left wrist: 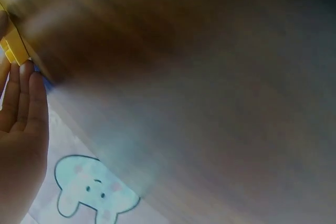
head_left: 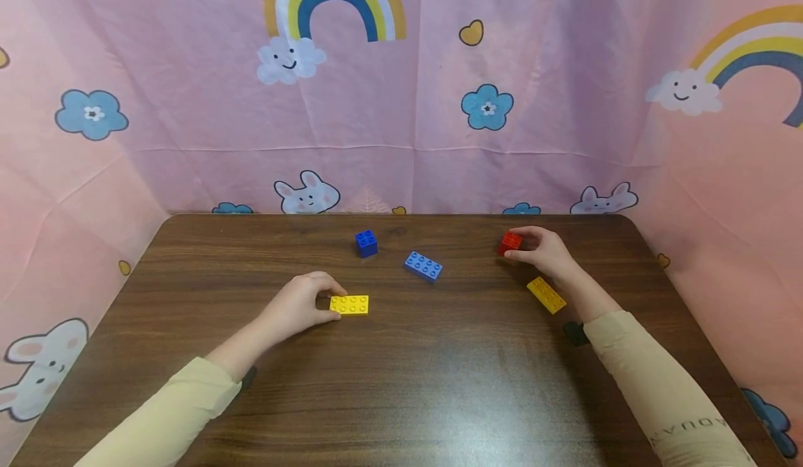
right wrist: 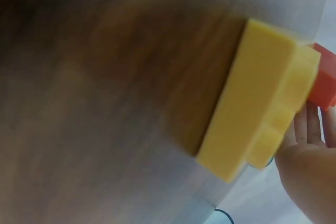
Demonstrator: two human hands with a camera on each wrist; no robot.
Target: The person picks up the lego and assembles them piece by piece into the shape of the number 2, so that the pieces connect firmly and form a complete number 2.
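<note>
In the head view my left hand (head_left: 302,304) pinches the left end of a yellow eight-stud brick (head_left: 349,304), thumb on the near side and fingers on the far side. The left wrist view shows the fingertips against this yellow brick (left wrist: 16,45). At the table's far right, a small red four-stud brick (head_left: 511,242) is pinched between the thumb and fingers of my right hand (head_left: 548,253). A second yellow brick (head_left: 546,295) lies below that hand, apart from it. It looms large in the right wrist view, with the red brick (right wrist: 324,77) partly behind it.
A dark blue four-stud brick (head_left: 366,244) stands near the far edge of the brown wooden table (head_left: 401,369). Right of it lies a lighter blue eight-stud brick (head_left: 423,266), set at a slant. A pink patterned cloth (head_left: 439,174) hangs behind and beside the table.
</note>
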